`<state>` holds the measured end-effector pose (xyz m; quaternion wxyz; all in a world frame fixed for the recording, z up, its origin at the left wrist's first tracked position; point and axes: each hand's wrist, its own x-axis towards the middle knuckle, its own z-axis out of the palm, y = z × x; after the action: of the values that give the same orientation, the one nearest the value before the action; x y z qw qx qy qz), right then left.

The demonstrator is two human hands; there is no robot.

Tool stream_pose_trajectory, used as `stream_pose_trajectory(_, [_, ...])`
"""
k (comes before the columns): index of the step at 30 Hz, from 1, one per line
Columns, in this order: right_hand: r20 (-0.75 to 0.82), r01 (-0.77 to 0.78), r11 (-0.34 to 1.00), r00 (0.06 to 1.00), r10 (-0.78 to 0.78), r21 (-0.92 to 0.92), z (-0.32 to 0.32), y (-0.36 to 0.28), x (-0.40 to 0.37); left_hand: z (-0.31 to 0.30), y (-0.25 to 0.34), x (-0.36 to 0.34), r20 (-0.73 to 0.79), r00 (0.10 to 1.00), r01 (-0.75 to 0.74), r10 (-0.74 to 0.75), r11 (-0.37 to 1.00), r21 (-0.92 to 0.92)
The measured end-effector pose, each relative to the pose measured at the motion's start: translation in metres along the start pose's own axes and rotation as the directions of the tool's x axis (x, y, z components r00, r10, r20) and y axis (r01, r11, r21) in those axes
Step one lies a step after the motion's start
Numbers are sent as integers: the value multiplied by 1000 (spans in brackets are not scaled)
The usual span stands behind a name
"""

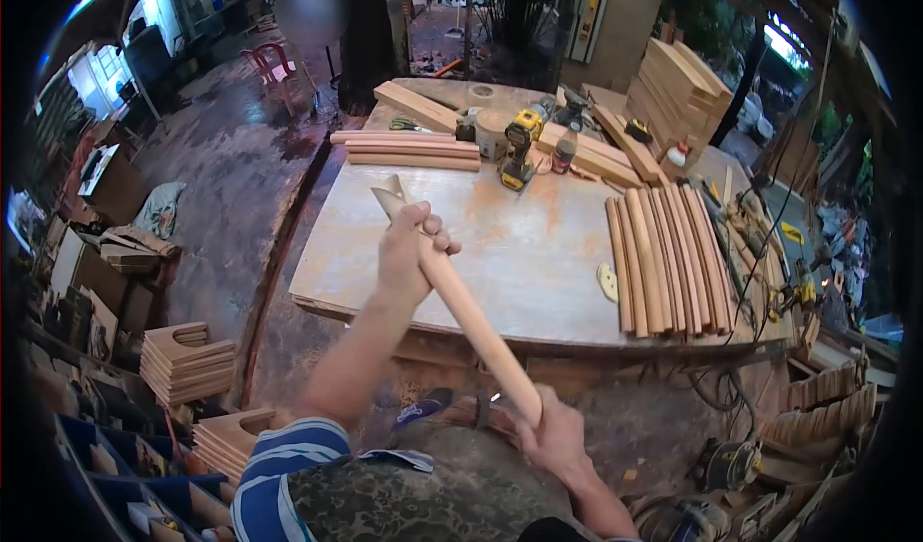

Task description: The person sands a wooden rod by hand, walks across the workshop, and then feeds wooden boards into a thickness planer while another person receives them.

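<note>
A smooth round wooden rod (pixel 481 329) slants across in front of my body, held above the table's front edge. My left hand (pixel 409 249) wraps around its upper part, with a curled tan sheet that looks like sandpaper (pixel 388 196) sticking out past the fingers. How far the sheet goes around the rod is hidden by my hand. At the lower end, close to my waist, my right hand (pixel 556 434) is closed on the rod. Beyond them is the pale worktable (pixel 385 254), dusted with orange sawdust.
Several finished-looking rods (pixel 668 258) lie side by side at the table's right, beside a yellow sanding disc (pixel 608 282). More rods (pixel 413 148) lie at the back left. A yellow drill (pixel 522 143), a bottle (pixel 565 150) and stacked boards (pixel 678 90) stand farther back.
</note>
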<state>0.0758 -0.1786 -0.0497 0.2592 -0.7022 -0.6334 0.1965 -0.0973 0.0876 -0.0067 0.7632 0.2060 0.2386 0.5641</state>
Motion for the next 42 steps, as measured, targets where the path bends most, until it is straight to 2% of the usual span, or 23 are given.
stream_pose_trajectory(1, [-32, -100, 994, 995, 99, -49, 4, -5, 7, 2, -8, -5, -32, 997, -65, 66, 997, 30])
stream_pose_trajectory(5, [-190, -67, 992, 981, 45, -111, 19, 22, 13, 0, -9, -17, 132, 986, -121, 105, 986, 116])
stream_pose_trajectory(10, [43, -130, 989, 991, 127, 64, 15, 30, 4, -3, -12, -17, 190, 977, -132, 95, 972, 192])
stream_pose_trajectory(11, [37, -146, 987, 989, 144, 62, 13, 29, 1, -1, -16, -20, 139, 981, -158, 134, 970, 183])
stream_pose_trajectory(13, [330, -300, 912, 922, 203, 278, 10, 30, 1, 4, -17, -22, 58, 983, -183, 176, 974, 136])
stream_pose_trajectory(14, [319, -301, 913, 925, 208, 277, 15, 39, -2, 1, -15, -20, 70, 983, -179, 172, 975, 131])
stream_pose_trajectory(15, [360, -223, 875, 931, 60, 430, 23, 52, -7, -5, -12, -18, 173, 974, -164, 149, 983, 79])
stream_pose_trajectory(16, [376, -154, 803, 922, -92, 575, 28, 63, -12, -8, -12, -16, 274, 953, -139, 126, 990, 28])
stream_pose_trajectory(17, [601, -427, 663, 798, -44, 615, 10, 49, -9, -4, -14, -18, 251, 964, -97, 84, 994, 40])
stream_pose_trajectory(18, [590, -433, 653, 807, -26, 621, 8, 49, 1, -6, -15, -17, 263, 963, -75, 61, 996, 44])
stream_pose_trajectory(20, [707, -651, 275, 661, -254, 707, 10, 51, 4, 0, -26, -7, 466, 885, 115, -16, 976, -185])
stream_pose_trajectory(22, [663, -639, 178, 708, -245, 748, 9, 38, 6, 16, -30, -20, 550, 833, 211, -62, 954, -212])
stream_pose_trajectory(24, [606, -643, 0, 721, -337, 766, 15, 37, 3, 19, -31, -24, 505, 857, 163, -102, 984, -78])
stream_pose_trajectory(26, [592, -633, -30, 739, -322, 774, 10, 40, -7, 6, -16, -6, 422, 898, 145, -123, 989, -21])
stream_pose_trajectory(27, [621, -611, 123, 744, -247, 782, 1, 39, -16, 6, -12, -1, 324, 938, 116, -124, 992, 43])
stream_pose_trajectory(29, [611, -518, 395, 776, -156, 759, 8, 46, -26, 12, -13, 2, 311, 945, 108, -105, 994, 9])
stream_pose_trajectory(30, [602, -514, 387, 784, -150, 766, 2, 36, -24, 16, -13, 2, 295, 952, 96, -86, 995, -20])
stream_pose_trajectory(32, [546, -429, 624, 838, 4, 653, -16, 7, -8, 20, -31, -8, 276, 959, 67, -67, 998, 7])
stream_pose_trajectory(33, [529, -425, 618, 849, 18, 661, -8, 3, -5, 18, -39, -14, 232, 971, 40, -58, 996, 79])
stream_pose_trajectory(35, [105, -251, 947, 967, 234, 201, 10, 0, -1, 26, -57, -31, 127, 991, 21, -45, 983, 185])
stream_pose_trajectory(36, [97, -273, 940, 961, 258, 206, 15, 0, 0, 22, -61, -33, 134, 988, 44, -71, 980, 192])
stream_pose_trajectory(39, [-263, -128, 991, 955, 137, 51, 23, 3, 0, 9, -46, -4, 158, 985, 33, -64, 982, 188])
stream_pose_trajectory(42, [-164, -174, 984, 972, 169, -19, 13, 13, -19, 8, -22, 19, 207, 978, -24, -4, 991, 131])
